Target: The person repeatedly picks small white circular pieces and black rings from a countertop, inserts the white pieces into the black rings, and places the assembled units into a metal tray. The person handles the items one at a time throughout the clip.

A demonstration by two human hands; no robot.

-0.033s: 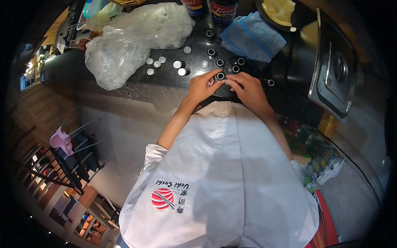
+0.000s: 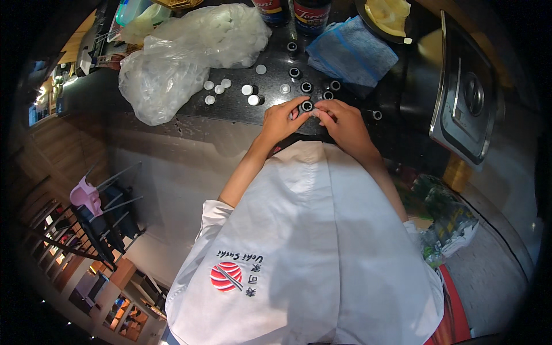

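My left hand grips a small open bottle with dark contents between thumb and fingers, near the counter's front edge. Just right of it, my right hand is closed in a pinch. A tiny pale piece shows at its fingertips, too small to name. Several similar open bottles stand beyond my hands. Two bottles with white caps are to the left. Farther left lie several loose white caps, and another cap is close behind my left hand.
Clear plastic bags cover the counter's left side. At the back stand large dark bottles, a folded blue cloth and a dark round dish with something yellow. On the right is a metal lid.
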